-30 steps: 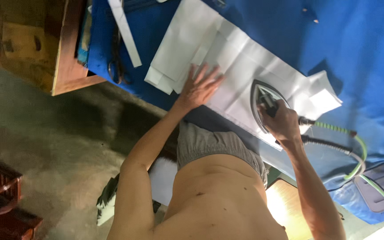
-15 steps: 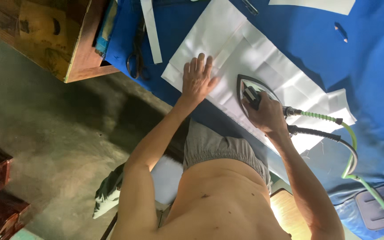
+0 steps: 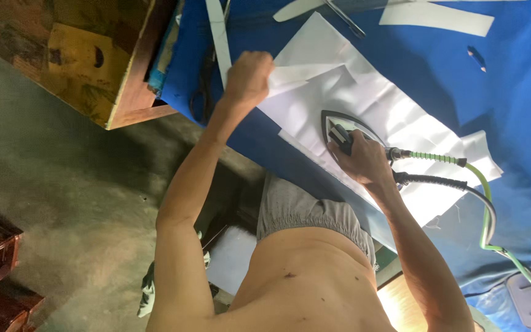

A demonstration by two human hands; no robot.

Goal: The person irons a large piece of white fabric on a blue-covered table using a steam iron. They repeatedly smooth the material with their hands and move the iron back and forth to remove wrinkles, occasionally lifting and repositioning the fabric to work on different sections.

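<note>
— Where's the iron (image 3: pixel 344 130)?
— On the white cloth (image 3: pixel 394 117), on the blue table (image 3: pixel 517 92); the right hand (image 3: pixel 364 161) is clamped round its handle.
— And the left hand (image 3: pixel 248 77)?
— Fisted on the cloth's corner, lifting it, just left of the iron.

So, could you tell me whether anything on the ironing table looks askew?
Yes: the left hand has lifted and folded over a corner of the white fabric, so it no longer lies flat beside the iron, gripped by the right hand.
</note>
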